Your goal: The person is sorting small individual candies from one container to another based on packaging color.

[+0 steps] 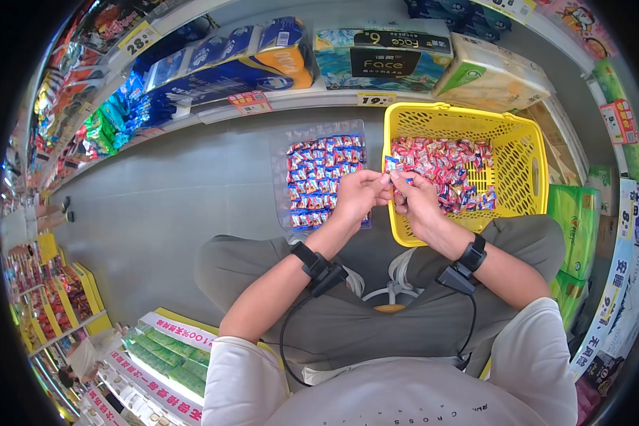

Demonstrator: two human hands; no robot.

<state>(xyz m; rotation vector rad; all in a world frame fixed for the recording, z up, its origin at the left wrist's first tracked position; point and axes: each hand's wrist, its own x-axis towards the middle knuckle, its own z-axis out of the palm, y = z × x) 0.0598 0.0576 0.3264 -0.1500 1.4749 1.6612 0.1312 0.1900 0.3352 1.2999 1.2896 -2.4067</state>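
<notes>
My left hand (360, 197) is closed in a pinch at the near left rim of the yellow shopping basket (534, 170). Its fingertips meet those of my right hand (420, 204), which is closed too. A small blue-and-white wrapped candy (391, 163) shows at the fingertips, and a bit of blue wrapper shows by my right fingers. Loose red, pink and blue wrapped candies (444, 156) cover much of the basket's bottom. Left of it, a clear plastic tray (280, 181) holds blue-and-red wrapped candies (319, 167) in neat rows.
Tissue packs (383, 60) line the shelf (298, 101) beyond the basket. Green packs (574, 227) stand close on my right. Grey floor (170, 184) stretches to my left. My crossed legs (263, 277) lie just below the tray and basket. Another person (85, 358) is at lower left.
</notes>
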